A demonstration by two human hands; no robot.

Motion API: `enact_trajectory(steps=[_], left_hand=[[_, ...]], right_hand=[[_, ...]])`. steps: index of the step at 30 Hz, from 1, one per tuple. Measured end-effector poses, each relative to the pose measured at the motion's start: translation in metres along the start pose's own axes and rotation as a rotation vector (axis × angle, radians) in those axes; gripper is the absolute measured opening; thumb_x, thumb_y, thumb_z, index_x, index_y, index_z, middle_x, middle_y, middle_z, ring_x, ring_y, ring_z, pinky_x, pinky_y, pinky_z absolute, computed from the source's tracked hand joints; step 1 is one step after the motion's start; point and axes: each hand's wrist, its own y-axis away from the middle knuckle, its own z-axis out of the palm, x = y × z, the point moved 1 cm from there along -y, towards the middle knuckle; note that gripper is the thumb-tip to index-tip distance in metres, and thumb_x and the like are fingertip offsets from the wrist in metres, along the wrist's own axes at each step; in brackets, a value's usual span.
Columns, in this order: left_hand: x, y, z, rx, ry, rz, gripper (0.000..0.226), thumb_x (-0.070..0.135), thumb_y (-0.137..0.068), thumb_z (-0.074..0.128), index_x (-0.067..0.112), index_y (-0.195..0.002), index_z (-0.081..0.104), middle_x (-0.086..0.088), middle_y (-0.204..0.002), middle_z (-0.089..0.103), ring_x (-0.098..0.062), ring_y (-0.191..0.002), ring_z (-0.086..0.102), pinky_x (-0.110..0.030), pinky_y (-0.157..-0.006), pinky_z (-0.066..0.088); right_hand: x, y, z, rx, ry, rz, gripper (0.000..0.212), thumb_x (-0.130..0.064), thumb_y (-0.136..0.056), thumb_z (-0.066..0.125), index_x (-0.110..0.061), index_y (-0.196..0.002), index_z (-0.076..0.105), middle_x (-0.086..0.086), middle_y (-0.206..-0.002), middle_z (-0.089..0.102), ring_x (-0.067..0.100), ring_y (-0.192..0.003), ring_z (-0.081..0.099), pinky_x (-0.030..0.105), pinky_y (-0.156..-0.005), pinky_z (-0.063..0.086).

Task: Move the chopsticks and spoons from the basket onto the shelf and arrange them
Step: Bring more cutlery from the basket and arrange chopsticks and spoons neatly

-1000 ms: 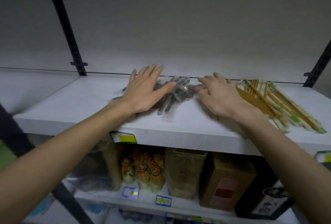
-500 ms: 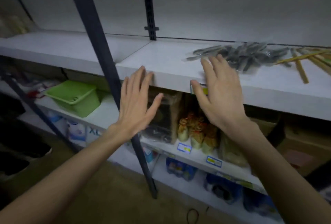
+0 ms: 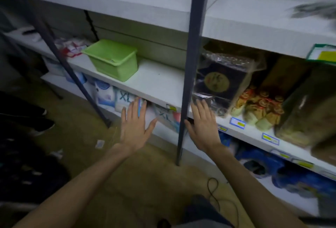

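Head cam, looking down at store shelving.

1. Left hand (image 3: 134, 126): fingers straight and spread, palm down, holding nothing; in air in front of the lower shelf edge, left of the dark grey metal upright post (image 3: 190, 67).
2. Right hand (image 3: 202, 124): fingers straight, relaxed, holding nothing; just right of the post, thumb near it, contact can't be told.
3. Light green rectangular plastic basket (image 3: 112, 59): upright on the white middle shelf board (image 3: 156, 80), left of the post, well above and beyond both hands. Contents: only a thin item at the inner rim shows, too small to identify.
4. Grey bundle of clear-wrapped spoons (image 3: 314, 10): blurred, on the white top shelf board (image 3: 245, 18) at far right edge of frame, well apart from both hands. Chopsticks not in view.
5. Dark box w/ round gold label in clear plastic wrap (image 3: 221, 80): middle level, right of post.
6. Small gold-and-red wrapped packets (image 3: 258, 107): beside the box, to its right.
7. Blue-and-yellow price tags (image 3: 237, 123): on the shelf's front edge.
8. White packs marked "XL" (image 3: 123, 97): lower level, behind the left hand's fingertips.
9. Black cable (image 3: 214, 189): on the floor between the forearms.
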Motion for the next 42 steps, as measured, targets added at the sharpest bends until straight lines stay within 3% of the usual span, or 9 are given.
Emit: enact_trajectory(steps=[5,10,19,23,27,30,33,39,42], left_hand=[[-0.075,-0.012,0.015,-0.008,0.036,-0.13,0.082,0.068,-0.098,0.015,0.015,-0.16,0.017,-0.015,-0.167,0.015,-0.034,-0.153,0.016,-0.056,-0.124,0.014],[-0.145,-0.061,0.02,0.05,0.049,-0.221,0.079,0.067,-0.1,0.019,0.013,-0.158,0.023,-0.016,-0.165,0.02,-0.033,-0.152,0.018,-0.055,-0.123,0.016],[-0.266,-0.196,-0.025,0.138,-0.038,-0.212,0.075,0.062,-0.103,0.028,0.01,-0.157,0.027,-0.017,-0.163,0.026,-0.034,-0.149,0.026,-0.051,-0.121,0.023],[-0.303,-0.257,-0.045,0.172,-0.004,-0.126,0.075,0.061,-0.104,0.028,0.01,-0.158,0.023,-0.017,-0.165,0.021,-0.035,-0.149,0.026,-0.05,-0.122,0.022],[-0.34,-0.316,-0.053,0.145,0.028,-0.016,0.078,0.063,-0.102,0.025,0.009,-0.158,0.021,-0.018,-0.165,0.02,-0.035,-0.15,0.025,-0.051,-0.123,0.022],[-0.363,-0.365,-0.052,0.147,0.071,0.095,0.075,0.059,-0.102,0.029,0.007,-0.156,0.025,-0.02,-0.161,0.028,-0.036,-0.146,0.032,-0.05,-0.12,0.029],[-0.379,-0.411,-0.046,0.139,0.118,0.232,0.07,0.058,-0.101,0.033,0.007,-0.15,0.032,-0.02,-0.15,0.04,-0.037,-0.131,0.045,-0.048,-0.111,0.04],[-0.399,-0.473,-0.022,-0.081,0.2,0.419,0.076,0.049,-0.102,0.046,0.011,-0.16,0.015,-0.017,-0.165,0.019,-0.035,-0.148,0.028,-0.045,-0.119,0.03],[-0.397,-0.496,-0.008,-0.272,0.105,0.521,0.073,0.045,-0.099,0.054,0.011,-0.156,0.024,-0.016,-0.16,0.031,-0.033,-0.143,0.035,-0.041,-0.113,0.037]], right_hand=[[-0.051,-0.039,0.049,-0.101,-0.078,-0.053,0.064,-0.046,-0.106,0.034,-0.012,-0.159,0.022,0.007,-0.165,0.021,0.025,-0.155,0.01,0.048,-0.124,0.019],[-0.116,-0.111,0.092,-0.122,-0.2,-0.112,0.066,-0.049,-0.105,0.031,-0.016,-0.16,0.015,0.003,-0.168,0.013,0.02,-0.155,0.004,0.045,-0.125,0.014],[-0.205,-0.278,0.12,0.018,-0.329,-0.142,0.065,-0.045,-0.102,0.034,-0.004,-0.153,0.034,0.013,-0.159,0.035,0.028,-0.152,0.022,0.047,-0.121,0.027],[-0.229,-0.339,0.123,0.065,-0.352,-0.12,0.062,-0.04,-0.102,0.041,-0.002,-0.151,0.036,0.016,-0.157,0.038,0.032,-0.148,0.028,0.043,-0.121,0.027],[-0.245,-0.385,0.13,0.045,-0.385,-0.104,0.063,-0.035,-0.105,0.045,-0.003,-0.156,0.025,0.015,-0.162,0.028,0.031,-0.151,0.023,0.04,-0.123,0.024],[-0.262,-0.414,0.14,0.019,-0.423,-0.036,0.068,-0.034,-0.105,0.045,-0.004,-0.158,0.014,0.013,-0.164,0.02,0.029,-0.15,0.022,0.039,-0.119,0.031],[-0.28,-0.438,0.154,0.034,-0.366,0.042,0.072,-0.032,-0.104,0.046,-0.003,-0.158,0.009,0.014,-0.164,0.015,0.03,-0.151,0.016,0.039,-0.121,0.026],[-0.311,-0.461,0.177,-0.019,-0.151,0.346,0.076,-0.038,-0.1,0.05,-0.003,-0.157,0.014,0.019,-0.163,0.017,0.035,-0.151,0.013,0.043,-0.125,0.016],[-0.311,-0.467,0.174,-0.081,-0.142,0.442,0.079,-0.035,-0.097,0.058,-0.006,-0.158,0.017,0.016,-0.161,0.024,0.034,-0.149,0.021,0.041,-0.122,0.022]])
